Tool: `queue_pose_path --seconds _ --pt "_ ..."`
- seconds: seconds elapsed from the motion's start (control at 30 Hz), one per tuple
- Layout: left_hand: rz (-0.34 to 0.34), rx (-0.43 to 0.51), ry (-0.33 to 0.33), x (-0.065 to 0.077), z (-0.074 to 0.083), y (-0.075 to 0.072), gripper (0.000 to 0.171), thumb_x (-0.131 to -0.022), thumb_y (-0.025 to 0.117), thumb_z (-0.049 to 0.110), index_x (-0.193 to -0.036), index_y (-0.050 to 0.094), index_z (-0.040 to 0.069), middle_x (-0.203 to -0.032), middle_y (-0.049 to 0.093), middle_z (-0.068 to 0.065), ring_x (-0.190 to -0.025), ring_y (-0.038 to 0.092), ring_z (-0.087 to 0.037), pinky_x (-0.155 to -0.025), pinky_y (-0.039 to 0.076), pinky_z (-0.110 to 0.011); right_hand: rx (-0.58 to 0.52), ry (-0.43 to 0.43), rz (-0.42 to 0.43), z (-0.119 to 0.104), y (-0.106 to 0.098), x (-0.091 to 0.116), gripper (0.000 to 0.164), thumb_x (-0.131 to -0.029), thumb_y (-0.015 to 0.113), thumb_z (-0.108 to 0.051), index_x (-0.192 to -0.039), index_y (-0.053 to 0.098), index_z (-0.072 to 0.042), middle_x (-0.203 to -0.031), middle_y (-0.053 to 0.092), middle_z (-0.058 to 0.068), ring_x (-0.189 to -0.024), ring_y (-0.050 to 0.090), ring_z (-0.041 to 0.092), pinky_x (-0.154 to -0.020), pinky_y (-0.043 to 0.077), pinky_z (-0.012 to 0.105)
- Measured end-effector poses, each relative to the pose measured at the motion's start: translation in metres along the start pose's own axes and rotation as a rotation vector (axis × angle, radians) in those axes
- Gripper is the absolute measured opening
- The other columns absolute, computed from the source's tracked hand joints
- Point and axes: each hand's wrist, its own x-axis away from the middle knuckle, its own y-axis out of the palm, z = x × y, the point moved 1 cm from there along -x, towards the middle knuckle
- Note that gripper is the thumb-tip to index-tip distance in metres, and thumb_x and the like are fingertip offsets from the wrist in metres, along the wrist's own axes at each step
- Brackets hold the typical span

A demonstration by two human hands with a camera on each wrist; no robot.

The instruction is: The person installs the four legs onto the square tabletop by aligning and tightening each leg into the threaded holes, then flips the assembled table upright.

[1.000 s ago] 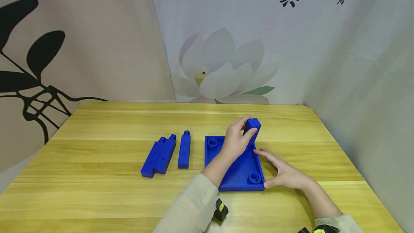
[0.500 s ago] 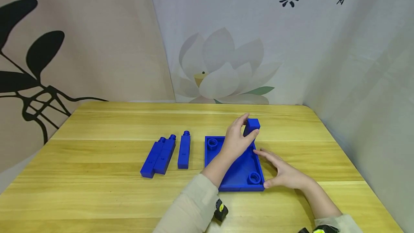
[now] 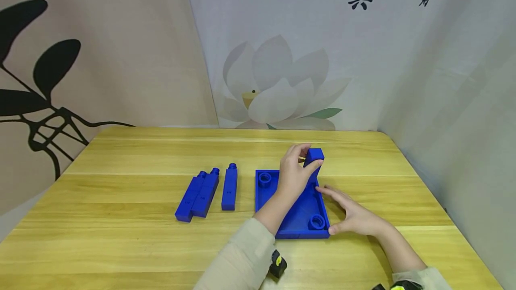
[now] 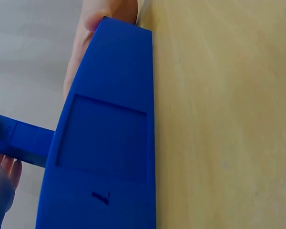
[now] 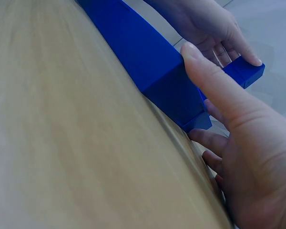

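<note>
Your left hand [image 3: 295,173] grips an upright blue block [image 3: 313,158] at the far right corner of the blue tray [image 3: 300,218], thumb on its near face and fingers curled over the far side. Only the block's top shows in the head view; your hand hides its lower end, so you cannot tell whether it is seated in a socket there. Your right hand [image 3: 354,215] rests against the tray's right wall, fingers relaxed and slightly spread, thumb at the near right corner. In the right wrist view the thumb [image 5: 214,86] lies straight along the tray's corner, and the fingertips below are partly tucked out of sight. The left wrist view shows mostly the tray's outer side [image 4: 105,143], with the block [image 4: 21,140] cut off at the frame's edge. Two round sockets [image 3: 264,178] are visible inside the tray. Three more blue blocks [image 3: 205,191] lie flat on the wooden table [image 3: 121,236], well to the tray's left.
</note>
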Motion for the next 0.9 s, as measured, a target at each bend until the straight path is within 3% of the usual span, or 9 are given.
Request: queue_pose_path --seconds 0.37,0.9 --pt "-0.032 0.052 0.062 -0.001 -0.004 -0.004 0.036 -0.085 0.073 0.016 -0.117 0.065 0.002 -0.106 0.064 -0.007 -0.097 0.062 -0.024 -0.082 0.053 -0.025 -0.022 0.019 0.0 -0.001 0.001 0.001 0.096 -0.073 0.084 -0.03 -0.151 0.029 -0.024 -0.153 0.018 0.022 -0.138 0.012 0.044 -0.101 0.013 0.072" --pt "-0.14 0.136 0.006 -0.014 -0.008 -0.01 0.031 -0.083 0.074 0.008 -0.113 0.068 0.001 -0.099 0.066 -0.007 -0.091 0.062 -0.017 -0.079 0.053 -0.021 -0.018 0.013 -0.006 -0.003 0.0 0.0 0.095 -0.073 0.084 -0.027 -0.151 0.029 -0.022 -0.154 0.02 0.018 -0.138 0.014 0.042 -0.101 0.013 0.071"
